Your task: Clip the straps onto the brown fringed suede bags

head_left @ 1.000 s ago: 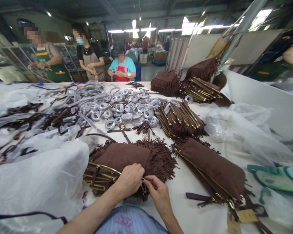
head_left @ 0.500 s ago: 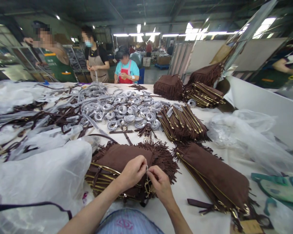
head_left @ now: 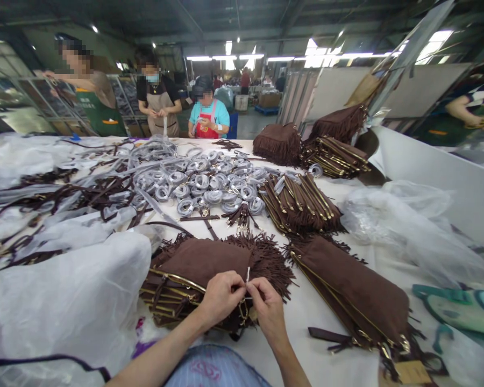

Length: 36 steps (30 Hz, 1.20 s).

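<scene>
My left hand point(head_left: 225, 295) and my right hand point(head_left: 268, 307) meet over the front edge of a stack of brown fringed bags point(head_left: 207, 255). Both are closed, thumbs and fingers pinching a thin white string point(head_left: 248, 274) between them. One end of the string stands up above the fingertips. Just below the fingers hangs gold hardware point(head_left: 244, 310) at the bag's corner; how the string joins it is hidden. Gold zippers show along the stack's near left side, and long fringe spreads out on its right.
More brown bags point(head_left: 355, 285) lie to the right, with a zippered pile point(head_left: 302, 201) behind. Coiled straps in grey wrap point(head_left: 204, 183) cover the table's middle. Plastic bags point(head_left: 72, 290) bulge at left. A green object point(head_left: 460, 312) sits at far right. Several people stand or sit beyond the table.
My hands have moved slightly down and nearer, still pinching. More of the white string now shows upright above my fingertips.
</scene>
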Available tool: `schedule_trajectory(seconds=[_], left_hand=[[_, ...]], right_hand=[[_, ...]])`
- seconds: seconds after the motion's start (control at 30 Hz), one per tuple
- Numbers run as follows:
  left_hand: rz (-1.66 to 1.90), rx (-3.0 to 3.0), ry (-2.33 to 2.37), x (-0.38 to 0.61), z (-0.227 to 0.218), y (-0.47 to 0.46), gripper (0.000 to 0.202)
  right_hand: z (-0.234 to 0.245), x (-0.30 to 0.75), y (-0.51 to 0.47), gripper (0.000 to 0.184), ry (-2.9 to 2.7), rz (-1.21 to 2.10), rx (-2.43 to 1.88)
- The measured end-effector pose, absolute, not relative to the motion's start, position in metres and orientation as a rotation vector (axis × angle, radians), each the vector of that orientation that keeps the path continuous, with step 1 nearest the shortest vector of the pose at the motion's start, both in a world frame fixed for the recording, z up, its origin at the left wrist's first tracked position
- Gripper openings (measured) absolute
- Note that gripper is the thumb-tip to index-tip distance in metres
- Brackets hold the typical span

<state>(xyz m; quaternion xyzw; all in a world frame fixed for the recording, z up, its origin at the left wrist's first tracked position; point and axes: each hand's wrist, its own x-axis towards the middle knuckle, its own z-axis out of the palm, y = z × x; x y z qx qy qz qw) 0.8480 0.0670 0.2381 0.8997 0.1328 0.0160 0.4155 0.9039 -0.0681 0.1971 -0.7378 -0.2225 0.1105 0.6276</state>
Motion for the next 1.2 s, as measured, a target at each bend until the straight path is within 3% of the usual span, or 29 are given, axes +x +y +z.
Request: schedule_trajectory(seconds=[0.23, 0.37, 0.47, 0.7, 0.97, 1.07, 1.2], left_hand=[[0.074, 2.1, 0.333, 0.85, 0.241, 0.073, 0.015], [0.008, 1.813, 0.42, 0.855, 0.241, 0.076, 0.01], [-0.111, 1.575, 0.452, 0.857, 0.242, 0.078, 0.007], [-0.193, 1.278, 0.431, 0.857, 0.244, 0.079, 0.011], [-0.234, 1.218, 0.366, 0.851, 0.245, 0.086, 0.013], [-0.237, 1.334, 0.263, 0.85, 0.25, 0.085, 0.014], [-0.17, 1.604, 0.081, 0.85, 0.259, 0.075, 0.012]], right_hand=[[0.197, 0.908, -0.073, 0.028, -0.568, 0.284, -1.807], [0.207, 0.912, -0.088, 0.009, -0.823, 0.487, -1.937], [0.209, 0.912, -0.098, 0.02, -1.003, 0.62, -2.052], [0.208, 0.916, -0.101, 0.017, -1.216, 0.297, -2.335], [0.215, 0.921, -0.121, 0.029, -0.731, 0.872, -1.828], [0.218, 0.918, -0.114, 0.009, -0.707, 0.663, -1.857], [0.22, 0.917, -0.097, 0.011, -0.784, 0.388, -1.873]])
